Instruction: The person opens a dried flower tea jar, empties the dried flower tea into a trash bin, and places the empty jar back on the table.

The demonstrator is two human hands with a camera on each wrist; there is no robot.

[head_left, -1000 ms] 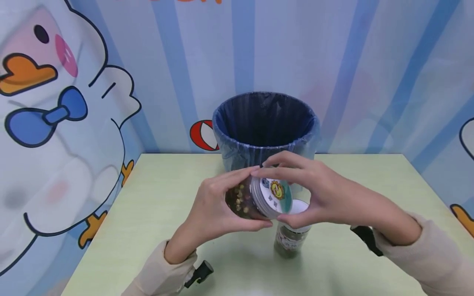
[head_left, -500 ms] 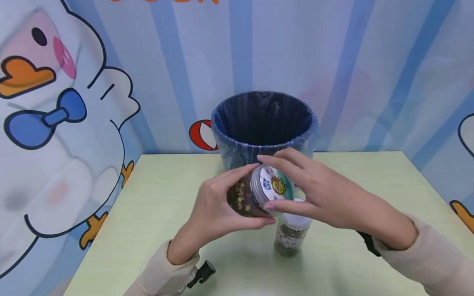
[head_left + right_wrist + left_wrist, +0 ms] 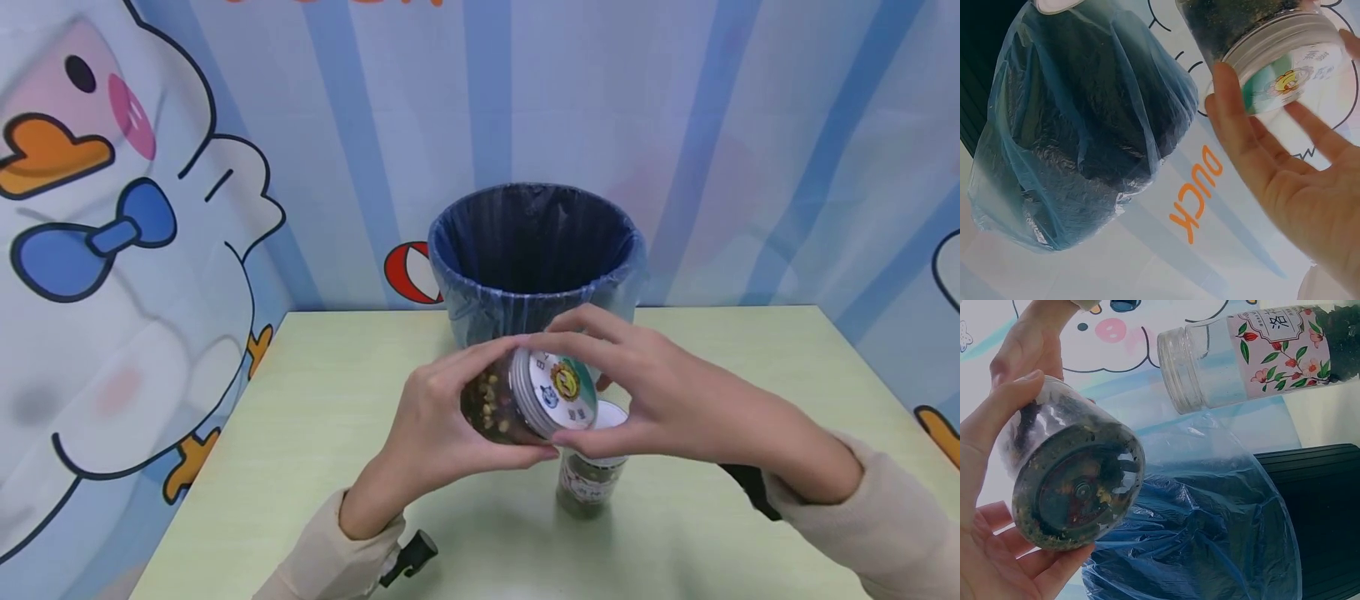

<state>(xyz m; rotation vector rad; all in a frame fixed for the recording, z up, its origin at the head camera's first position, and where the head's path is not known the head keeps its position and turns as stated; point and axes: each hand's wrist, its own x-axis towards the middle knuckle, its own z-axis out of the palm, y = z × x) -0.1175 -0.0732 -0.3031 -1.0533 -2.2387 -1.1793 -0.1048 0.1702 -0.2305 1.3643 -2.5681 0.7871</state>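
My left hand (image 3: 442, 421) grips a clear jar (image 3: 491, 404) by its body, fingers above and thumb below. Dark contents with small yellowish bits show through its wall, and its base (image 3: 1079, 490) faces the left wrist camera. The jar lies tilted in the air, its lid to the right. Around that ribbed lid (image 3: 566, 396), with its white and green label and sun picture, my right hand (image 3: 652, 396) curls its fingers and thumb. Below the hands a second jar (image 3: 588, 483) stands upright on the table, partly hidden behind them; its label has pink flowers.
Behind the hands stands a bin (image 3: 536, 287) lined with a blue plastic bag, near the back of the pale green table (image 3: 360, 358). A duck-printed, blue-striped backdrop (image 3: 375, 125) rises behind and to the left.
The right hand's fingers stood spread at the lid half a second ago and now hold it again. The lid's label has turned counterclockwise in the head view. The left hand stays nearly still.
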